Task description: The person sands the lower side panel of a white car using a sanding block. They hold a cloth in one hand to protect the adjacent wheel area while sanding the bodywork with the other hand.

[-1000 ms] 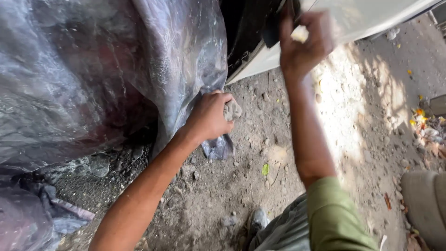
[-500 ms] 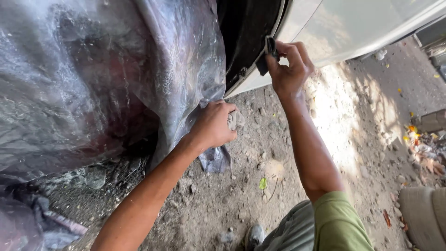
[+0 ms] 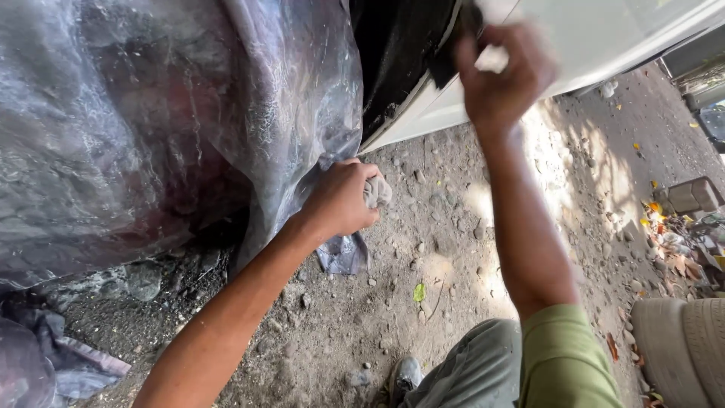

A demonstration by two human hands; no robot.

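Both hands busy at a white car body draped in clear plastic sheet, over bare dirt ground.

Left hand [image 3: 343, 200] fisted tight on a bunched edge of the plastic sheet [image 3: 151, 128], fingers curled shut round the crumpled wad, tail of sheet hanging below the fist to the ground [image 3: 423, 249]. Sheet covers the whole left side, glossy and wrinkled, reaching down to the dirt. Right hand [image 3: 502, 75] raised at the upper edge, motion-blurred, closed on a dark block [image 3: 453, 53] with something pale against it, pressed at the edge of the white car panel [image 3: 604, 38] beside the black wheel-arch gap [image 3: 396, 60]. Hands well apart. Ground stony, small green leaf [image 3: 419, 292] between the arms. Worn tyre [image 3: 683, 351] at lower right corner, litter near it.
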